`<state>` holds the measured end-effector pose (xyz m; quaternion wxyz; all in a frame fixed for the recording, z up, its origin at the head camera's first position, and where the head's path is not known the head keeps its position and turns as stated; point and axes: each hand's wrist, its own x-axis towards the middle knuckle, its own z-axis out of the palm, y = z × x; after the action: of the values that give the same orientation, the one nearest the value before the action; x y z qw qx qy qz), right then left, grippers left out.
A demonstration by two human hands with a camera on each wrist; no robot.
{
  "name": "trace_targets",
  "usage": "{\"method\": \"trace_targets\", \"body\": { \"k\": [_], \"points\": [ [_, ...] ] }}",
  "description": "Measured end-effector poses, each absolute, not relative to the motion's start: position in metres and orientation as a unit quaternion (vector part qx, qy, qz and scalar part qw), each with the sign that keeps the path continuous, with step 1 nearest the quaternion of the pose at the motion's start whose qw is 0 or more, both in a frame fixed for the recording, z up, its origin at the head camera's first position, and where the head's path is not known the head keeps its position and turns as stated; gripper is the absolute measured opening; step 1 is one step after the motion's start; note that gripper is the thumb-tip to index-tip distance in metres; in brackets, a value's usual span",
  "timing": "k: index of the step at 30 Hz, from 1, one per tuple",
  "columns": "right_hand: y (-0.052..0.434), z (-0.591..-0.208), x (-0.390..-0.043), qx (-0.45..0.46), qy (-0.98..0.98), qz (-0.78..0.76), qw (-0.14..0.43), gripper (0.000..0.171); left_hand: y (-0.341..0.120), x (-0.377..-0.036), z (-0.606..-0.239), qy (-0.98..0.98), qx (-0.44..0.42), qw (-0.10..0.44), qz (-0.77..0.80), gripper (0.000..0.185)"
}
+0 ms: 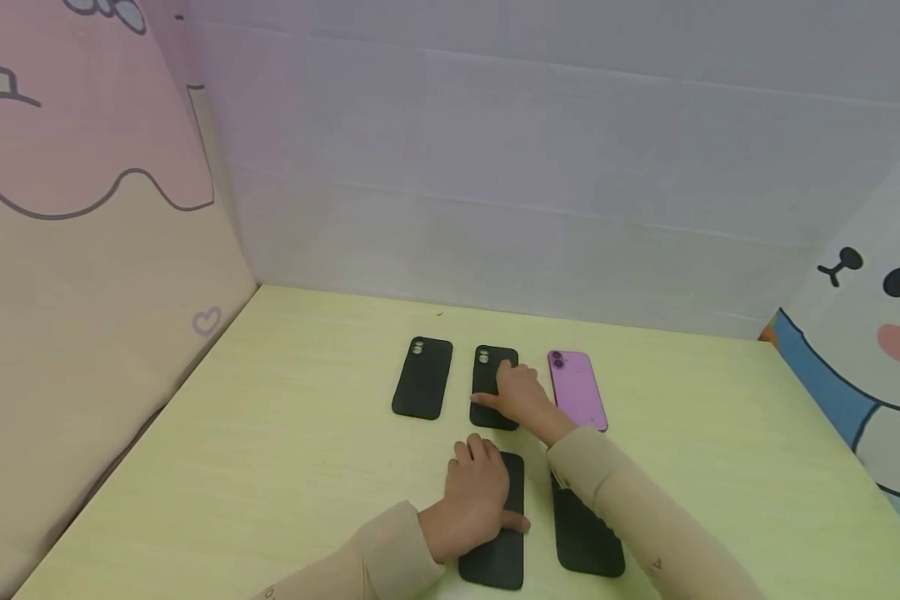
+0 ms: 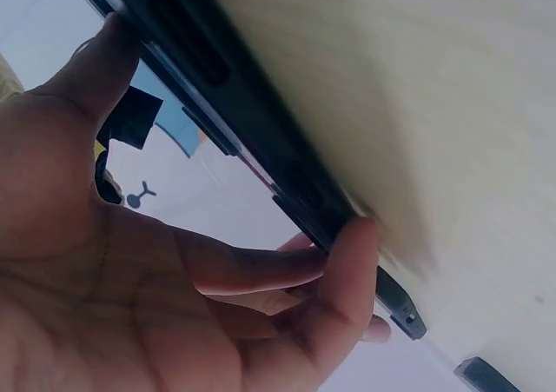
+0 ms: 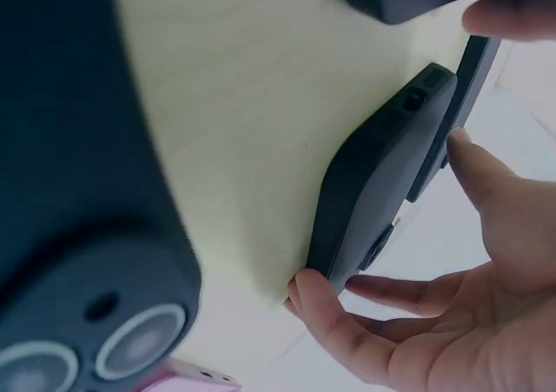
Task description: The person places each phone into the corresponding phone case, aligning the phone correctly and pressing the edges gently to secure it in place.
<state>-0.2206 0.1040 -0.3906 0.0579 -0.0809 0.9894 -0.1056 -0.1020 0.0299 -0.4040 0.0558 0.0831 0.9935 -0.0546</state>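
My left hand [image 1: 476, 493] lies across a near black phone [image 1: 493, 562], its thumb at the right edge and its fingers at the left. In the left wrist view, thumb and fingers grip that phone [image 2: 252, 114] by its sides. Farther back, my right hand [image 1: 523, 395] reaches over the middle phone of the back row [image 1: 487, 417], a black one with two camera lenses. Its thumb rests at the left edge and its fingers at the right; the right wrist view shows this phone [image 3: 382, 166] between them.
Another black phone [image 1: 423, 379] lies at the left of the back row, and a pink phone [image 1: 579, 390] at its right. A black phone [image 1: 587, 537] is partly hidden under my right sleeve [image 1: 607, 475]. Printed walls enclose the pale yellow table [image 1: 270, 450].
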Motion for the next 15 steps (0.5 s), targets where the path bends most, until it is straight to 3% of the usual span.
{"method": "trace_targets", "body": {
  "k": [8, 15],
  "points": [
    [0.0981, -0.391, -0.2176, -0.067, 0.992, -0.095, 0.059, 0.085, 0.0301, -0.1046, -0.4019, 0.992, 0.085, 0.075, -0.046, 0.119],
    [0.0963, -0.3894, -0.2178, -0.054, 0.988, -0.121, 0.085, 0.087, 0.0277, -0.1058, -0.4014, 0.988, 0.129, 0.065, -0.062, 0.115]
  ]
}}
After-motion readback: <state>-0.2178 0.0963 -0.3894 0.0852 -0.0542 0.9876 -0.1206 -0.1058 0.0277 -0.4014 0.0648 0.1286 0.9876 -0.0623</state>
